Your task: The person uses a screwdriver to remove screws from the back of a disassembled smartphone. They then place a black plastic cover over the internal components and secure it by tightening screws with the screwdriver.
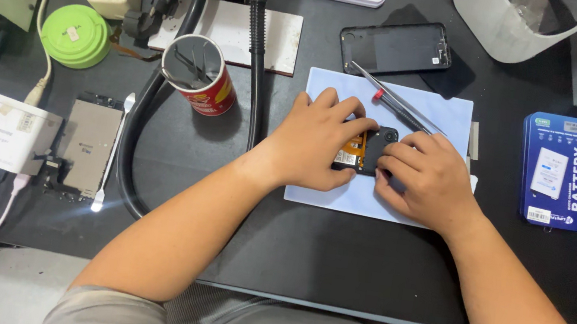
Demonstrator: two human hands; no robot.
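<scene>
Your phone (369,151) lies on the mat (416,112), between your hands. A screwdriver (394,103) lies behind it, a boxed battery (555,171) to the right.

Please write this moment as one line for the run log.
left hand: on phone | right hand: on phone | phone: opened, on blue mat | screwdriver: on mat, untouched

Your two arms are bare from the wrists up. Your left hand (314,143) and right hand (430,178) wear no gloves, rings or watch. You have on a grey shirt (131,317) with short sleeves.
</scene>
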